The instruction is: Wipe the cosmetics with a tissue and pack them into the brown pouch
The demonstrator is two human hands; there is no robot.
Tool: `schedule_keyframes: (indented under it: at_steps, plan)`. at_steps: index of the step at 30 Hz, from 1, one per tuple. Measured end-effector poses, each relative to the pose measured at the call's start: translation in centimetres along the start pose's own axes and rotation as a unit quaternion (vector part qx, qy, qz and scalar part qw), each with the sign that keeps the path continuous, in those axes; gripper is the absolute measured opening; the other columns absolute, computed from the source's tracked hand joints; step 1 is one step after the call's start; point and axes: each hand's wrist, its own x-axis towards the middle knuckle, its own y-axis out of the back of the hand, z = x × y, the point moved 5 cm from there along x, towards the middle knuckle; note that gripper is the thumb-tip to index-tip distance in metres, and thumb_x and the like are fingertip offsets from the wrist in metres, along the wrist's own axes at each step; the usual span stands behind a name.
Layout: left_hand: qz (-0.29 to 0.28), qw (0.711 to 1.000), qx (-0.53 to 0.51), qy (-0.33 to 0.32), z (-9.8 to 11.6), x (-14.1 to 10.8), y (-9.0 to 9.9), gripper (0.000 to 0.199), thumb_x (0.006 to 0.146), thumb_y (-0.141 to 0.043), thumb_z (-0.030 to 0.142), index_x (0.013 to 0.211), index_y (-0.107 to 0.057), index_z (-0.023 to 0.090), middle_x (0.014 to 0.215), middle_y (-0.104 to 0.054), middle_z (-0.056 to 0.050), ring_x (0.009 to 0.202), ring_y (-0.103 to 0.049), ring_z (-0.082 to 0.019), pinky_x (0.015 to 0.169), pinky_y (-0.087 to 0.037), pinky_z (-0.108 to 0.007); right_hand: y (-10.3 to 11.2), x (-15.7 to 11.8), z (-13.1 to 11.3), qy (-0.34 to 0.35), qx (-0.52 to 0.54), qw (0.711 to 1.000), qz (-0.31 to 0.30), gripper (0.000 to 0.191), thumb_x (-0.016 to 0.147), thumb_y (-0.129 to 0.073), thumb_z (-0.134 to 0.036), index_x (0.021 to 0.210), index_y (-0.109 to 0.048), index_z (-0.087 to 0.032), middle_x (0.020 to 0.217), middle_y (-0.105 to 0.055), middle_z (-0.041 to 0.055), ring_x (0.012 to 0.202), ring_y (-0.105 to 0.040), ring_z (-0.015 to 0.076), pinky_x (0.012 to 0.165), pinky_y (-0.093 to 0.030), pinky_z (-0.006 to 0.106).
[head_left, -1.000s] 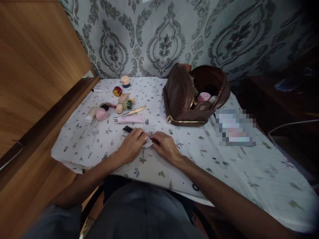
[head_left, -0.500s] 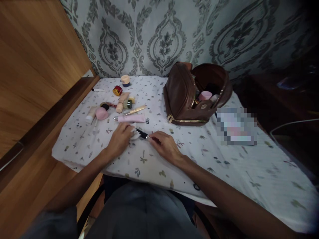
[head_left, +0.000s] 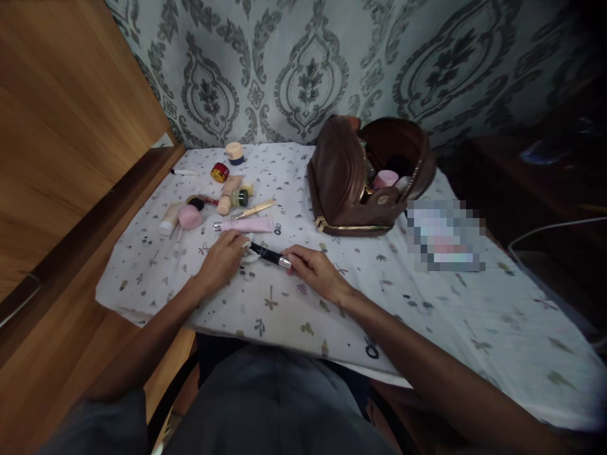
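Note:
My left hand [head_left: 222, 260] is closed on a crumpled white tissue [head_left: 253, 254], which lies against the left end of a slim black cosmetic tube [head_left: 268, 254]. My right hand [head_left: 315, 270] pinches the tube's silver right end between thumb and fingers. Whether it is a mascara or another stick, I cannot tell. Just beyond my left hand lies a pink squeeze tube [head_left: 249, 224], with a thin gold tube [head_left: 256, 209] behind it. A pink makeup sponge [head_left: 190, 217] sits further left, beside a beige tube [head_left: 169, 221].
An unzipped brown leather bag [head_left: 351, 183] holding cosmetics stands at the back right. Several jars, among them a red-and-gold jar [head_left: 220, 172] and a cream jar with a dark base [head_left: 234, 153], stand at the back left. A blurred-out flat item [head_left: 446, 235] lies right of the bag.
The black tube shows more of its length between my hands, its silver end now visible. My right hand has shifted slightly right, away from the tissue. The whole view has moved a little.

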Motion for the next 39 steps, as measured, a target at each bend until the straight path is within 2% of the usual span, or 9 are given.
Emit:
schedule_keyframes:
  at_steps: [4,10,12,15,22,27,30,35,39]
  plan:
    - [-0.001,1.0,-0.013,0.011,0.1,0.0,0.1,0.024,0.096,-0.042,0.017,0.109,-0.062,0.018,0.103,-0.058,-0.008,0.099,-0.054,-0.023,0.086,-0.051,-0.038,-0.1,0.0,0.1,0.003,0.011,1.0,0.004,0.028,0.092,-0.053,-0.039,0.103,-0.067,-0.017,0.062,-0.055,-0.0037,0.053,-0.046,0.0111,0.053,-0.034,0.023]
    - [-0.031,0.994,-0.047,-0.093,5.7,0.6,0.3,0.027,0.099,-0.038,0.015,0.114,-0.06,0.017,0.106,-0.059,-0.01,0.097,-0.054,-0.022,0.085,-0.051,-0.036,-0.5,-0.1,0.3,0.029,-0.015,0.999,0.033,0.013,0.086,-0.06,-0.027,0.092,-0.067,-0.018,0.067,-0.057,-0.0028,0.058,-0.048,0.0113,0.059,-0.037,0.023]
    - [-0.045,0.991,-0.044,-0.117,6.5,0.9,0.3,0.027,0.099,-0.038,0.014,0.113,-0.06,0.016,0.106,-0.059,-0.01,0.097,-0.054,-0.022,0.087,-0.05,-0.037,-0.5,-0.1,0.1,0.047,-0.046,0.996,0.052,0.008,0.085,-0.061,-0.022,0.088,-0.067,-0.019,0.07,-0.06,-0.001,0.061,-0.05,0.0123,0.061,-0.038,0.024]
    - [-0.049,0.992,-0.063,-0.102,5.2,1.3,0.4,0.026,0.099,-0.038,0.016,0.112,-0.061,0.015,0.106,-0.06,-0.011,0.099,-0.055,-0.023,0.088,-0.05,-0.037,-0.3,-0.1,-0.2,0.066,-0.076,0.992,0.069,0.009,0.085,-0.06,-0.021,0.089,-0.068,-0.019,0.073,-0.063,0.0009,0.063,-0.052,0.0135,0.063,-0.039,0.024]
    - [-0.009,0.995,-0.099,0.02,-1.3,0.5,0.2,0.028,0.097,-0.041,0.017,0.116,-0.061,0.018,0.112,-0.059,-0.01,0.108,-0.055,-0.023,0.095,-0.048,-0.04,0.2,-0.2,-0.4,0.045,-0.057,0.995,0.063,0.023,0.094,-0.052,-0.034,0.088,-0.067,-0.017,0.065,-0.061,0.0003,0.058,-0.05,0.0131,0.059,-0.036,0.025]
    - [0.048,0.996,-0.039,0.066,-0.6,-0.1,-0.6,0.024,0.097,-0.043,0.02,0.109,-0.064,0.017,0.102,-0.057,-0.007,0.098,-0.054,-0.022,0.087,-0.049,-0.036,0.0,0.0,0.0,0.01,0.01,0.998,0.053,0.03,0.092,-0.053,-0.041,0.082,-0.067,-0.017,0.065,-0.062,0.0004,0.058,-0.05,0.0124,0.057,-0.037,0.025]
    - [0.056,0.998,-0.013,0.029,2.2,-0.1,-0.8,0.023,0.098,-0.043,0.021,0.108,-0.063,0.018,0.101,-0.057,-0.007,0.095,-0.054,-0.021,0.082,-0.05,-0.033,-0.2,0.0,0.3,-0.001,0.039,0.998,0.054,0.031,0.09,-0.054,-0.042,0.08,-0.067,-0.017,0.066,-0.062,0.0006,0.059,-0.05,0.0127,0.057,-0.037,0.025]
    - [0.085,0.989,0.023,-0.116,7.0,-0.3,-0.6,0.024,0.099,-0.043,0.017,0.117,-0.059,0.013,0.105,-0.058,-0.012,0.096,-0.054,-0.022,0.083,-0.051,-0.035,-0.4,0.1,0.3,-0.015,0.114,0.992,0.045,0.031,0.085,-0.059,-0.046,0.074,-0.064,-0.017,0.062,-0.058,-0.0009,0.058,-0.048,0.0125,0.058,-0.037,0.026]
    - [0.101,0.977,0.091,-0.165,6.7,-0.2,-0.1,0.026,0.099,-0.045,0.017,0.122,-0.056,0.011,0.104,-0.061,-0.013,0.096,-0.055,-0.024,0.082,-0.053,-0.036,-0.3,0.1,0.2,-0.078,0.22,0.972,0.01,0.041,0.079,-0.063,-0.056,0.066,-0.061,-0.017,0.054,-0.054,-0.0016,0.049,-0.04,0.0095,0.048,-0.03,0.024]
